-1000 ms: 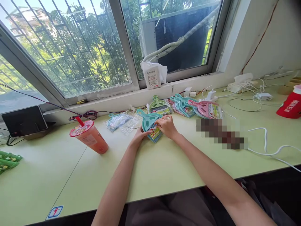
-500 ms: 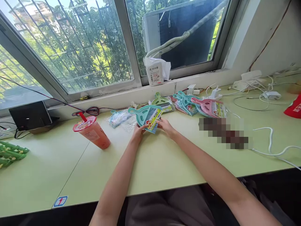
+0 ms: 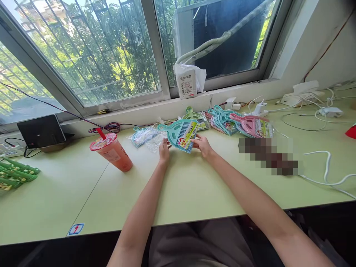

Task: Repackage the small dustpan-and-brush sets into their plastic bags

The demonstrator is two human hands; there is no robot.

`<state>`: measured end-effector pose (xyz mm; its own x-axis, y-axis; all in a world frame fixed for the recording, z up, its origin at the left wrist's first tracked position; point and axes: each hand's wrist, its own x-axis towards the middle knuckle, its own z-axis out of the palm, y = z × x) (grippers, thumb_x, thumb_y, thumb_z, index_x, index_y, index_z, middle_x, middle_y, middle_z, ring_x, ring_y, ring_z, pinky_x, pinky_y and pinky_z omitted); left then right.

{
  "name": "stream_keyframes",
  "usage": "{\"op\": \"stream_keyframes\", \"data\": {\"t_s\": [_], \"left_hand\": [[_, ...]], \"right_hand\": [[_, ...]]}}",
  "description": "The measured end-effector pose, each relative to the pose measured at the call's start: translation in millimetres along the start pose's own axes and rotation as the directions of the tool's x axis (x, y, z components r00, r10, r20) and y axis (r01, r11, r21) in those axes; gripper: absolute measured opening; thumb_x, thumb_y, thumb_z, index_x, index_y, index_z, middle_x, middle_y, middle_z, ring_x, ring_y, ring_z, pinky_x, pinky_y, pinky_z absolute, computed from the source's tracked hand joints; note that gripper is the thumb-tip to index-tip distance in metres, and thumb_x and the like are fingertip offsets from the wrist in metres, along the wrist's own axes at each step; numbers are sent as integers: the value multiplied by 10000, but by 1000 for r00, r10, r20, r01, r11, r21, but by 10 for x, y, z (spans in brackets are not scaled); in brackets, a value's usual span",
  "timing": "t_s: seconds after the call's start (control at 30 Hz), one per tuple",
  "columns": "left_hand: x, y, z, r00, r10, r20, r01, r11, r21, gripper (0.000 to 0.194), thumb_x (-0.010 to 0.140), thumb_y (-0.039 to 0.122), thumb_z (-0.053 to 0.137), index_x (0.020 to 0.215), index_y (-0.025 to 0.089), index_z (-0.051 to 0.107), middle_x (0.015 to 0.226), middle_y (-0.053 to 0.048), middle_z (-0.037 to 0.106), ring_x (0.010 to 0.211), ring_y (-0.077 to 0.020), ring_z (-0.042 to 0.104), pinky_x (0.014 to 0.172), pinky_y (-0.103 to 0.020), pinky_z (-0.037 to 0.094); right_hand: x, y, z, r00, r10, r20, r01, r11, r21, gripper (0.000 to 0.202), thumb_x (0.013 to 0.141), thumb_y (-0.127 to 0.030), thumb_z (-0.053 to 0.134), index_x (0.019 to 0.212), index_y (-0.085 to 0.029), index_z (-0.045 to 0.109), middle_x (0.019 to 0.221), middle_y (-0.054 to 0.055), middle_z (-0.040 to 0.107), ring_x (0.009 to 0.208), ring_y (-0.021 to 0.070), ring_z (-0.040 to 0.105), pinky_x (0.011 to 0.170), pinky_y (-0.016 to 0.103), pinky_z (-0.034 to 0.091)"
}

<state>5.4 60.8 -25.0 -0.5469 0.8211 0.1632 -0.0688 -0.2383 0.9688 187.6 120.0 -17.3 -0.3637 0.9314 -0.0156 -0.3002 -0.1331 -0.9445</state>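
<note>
A mint-green dustpan-and-brush set with a yellow printed label is tilted above the table, its handle pointing left. My right hand grips its lower right side, thumb in front and the other fingers partly hidden behind. Beside the pan's left edge is my left hand, fingers loosely bent and apart; it seems not to grip the set. Crumpled clear plastic wrapping with a blue set in it lies just left of that hand. A green dustpan set lies behind the held one.
More wrapped sets lie to the right, among them a pink dustpan and a teal one. A red drink cup with a straw stands left. White cables run along the right. A tablet leans near the window.
The dustpan set has turned to show its label more squarely. My left hand has slid off its lower edge to the left side. The view has shifted slightly.
</note>
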Motion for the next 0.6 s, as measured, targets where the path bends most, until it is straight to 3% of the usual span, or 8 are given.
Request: {"op": "stream_keyframes", "data": {"t_s": [0.07, 0.1, 0.17, 0.23, 0.33, 0.43, 0.5, 0.6], "left_hand": [[3, 4, -66, 980, 179, -81, -167, 976, 137, 168, 790, 253, 660, 947, 199, 687, 1245, -119, 607, 1353, -282, 394, 1116, -403, 333], [-1, 4, -102, 968, 235, -84, -213, 954, 211, 243, 742, 156, 677, 979, 210, 689, 1304, -111, 574, 1400, -273, 327, 1165, -396, 244], [-13, -2, -162, 967, 249, -57, -212, 908, 360, 386, 683, 35, 652, 1022, 215, 691, 1292, -120, 581, 1413, -279, 306, 1201, -421, 100], [-24, -13, -198, 976, 220, -8, -179, 813, 555, 396, 707, 9, 583, 1027, 212, 697, 1162, -132, 640, 1346, -293, 405, 1195, -461, 70], [-32, -10, -217, 963, 250, 97, -206, 457, 865, 419, 778, 5, 441, 1013, 231, 705, 1018, -104, 677, 1198, -271, 524, 1187, -464, 117], [-30, 38, -249, 940, 312, 135, -191, 156, 969, 462, 773, -27, 369, 914, 240, 718, 936, -75, 680, 1087, -254, 563, 1183, -466, 137], [-23, 84, -298, 915, 390, 102, -158, 114, 981, 453, 778, -24, 353, 848, 239, 716, 901, -69, 675, 1059, -254, 567, 1179, -492, 139], [-5, 143, -391, 849, 529, 13, -102, 140, 985, 421, 792, 2, 355, 783, 237, 704, 870, -67, 663, 1075, -265, 552, 1177, -545, 98]], "right_hand": [[23, -13, -47, 1000, -11, -23, 11, 1000, 9, 248, 763, -127, 627, 1005, -162, 586, 870, 52, 740, 704, 186, 717, 791, 364, 589], [37, -19, -73, 999, -11, -44, 11, 1000, 10, 241, 766, -118, 618, 1002, -160, 586, 858, 50, 740, 687, 181, 713, 781, 356, 590], [65, -29, -130, 995, -9, -96, 10, 1000, 12, 233, 772, -107, 606, 999, -158, 586, 832, 42, 738, 651, 167, 705, 756, 336, 593], [90, -34, -186, 990, -14, -139, 16, 1000, 16, 229, 773, -102, 601, 995, -157, 587, 808, 31, 735, 632, 159, 699, 734, 318, 594], [114, -39, -251, 985, -38, -169, 43, 999, 25, 225, 764, -97, 604, 981, -156, 597, 779, 20, 731, 614, 154, 692, 702, 300, 593], [121, -54, -282, 982, -45, -186, 51, 998, 26, 214, 748, -95, 622, 953, -156, 607, 771, 17, 729, 589, 146, 681, 658, 279, 583], [117, -70, -285, 981, -41, -191, 46, 999, 18, 204, 748, -95, 624, 942, -155, 610, 772, 18, 728, 580, 139, 676, 632, 260, 573], [102, -96, -277, 983, -28, -179, 29, 1000, 3, 189, 760, -94, 611, 941, -150, 611, 756, 18, 725, 566, 131, 668, 612, 241, 561]]}}
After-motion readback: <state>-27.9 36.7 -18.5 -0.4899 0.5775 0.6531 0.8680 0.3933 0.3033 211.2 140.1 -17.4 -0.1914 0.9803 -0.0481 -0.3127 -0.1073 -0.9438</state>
